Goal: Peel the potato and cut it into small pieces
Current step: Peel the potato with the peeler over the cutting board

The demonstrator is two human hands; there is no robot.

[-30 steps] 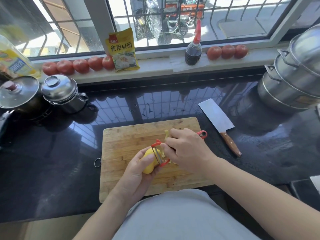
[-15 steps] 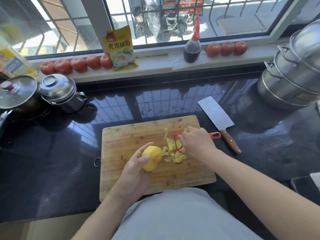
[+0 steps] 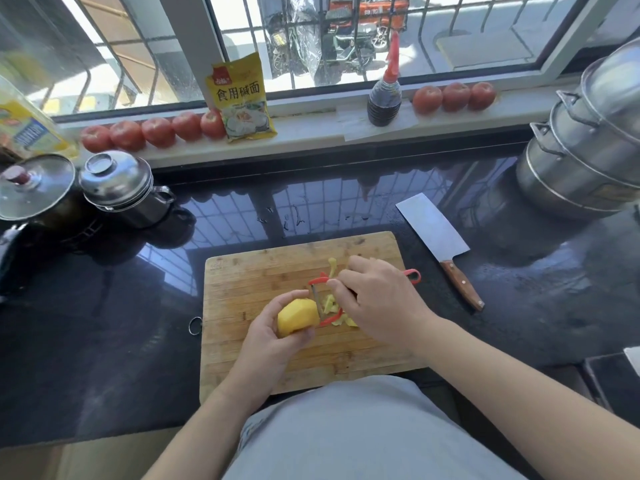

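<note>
A yellow, mostly peeled potato [image 3: 298, 316] is held above the wooden cutting board [image 3: 242, 285] by my left hand [image 3: 268, 337], fingers curled round it. My right hand [image 3: 377, 303] grips a red peeler [image 3: 320, 299], whose blade lies against the potato's right side; the handle's end pokes out by my knuckles. A small heap of yellow peels [image 3: 334, 304] lies on the board under the peeler, partly hidden by my right hand.
A cleaver [image 3: 440, 244] with a wooden handle lies on the black counter right of the board. Stacked steel pots [image 3: 585, 147] stand far right, a lidded steel pot [image 3: 117, 188] and a glass lid [image 3: 34, 185] far left. Tomatoes [image 3: 156, 131], a yellow packet [image 3: 240, 98] and a sauce bottle [image 3: 384, 98] line the sill.
My right hand swept the peeler off the potato to the right over the peels, then came back left so the blade meets the potato again. My left hand kept holding the potato.
</note>
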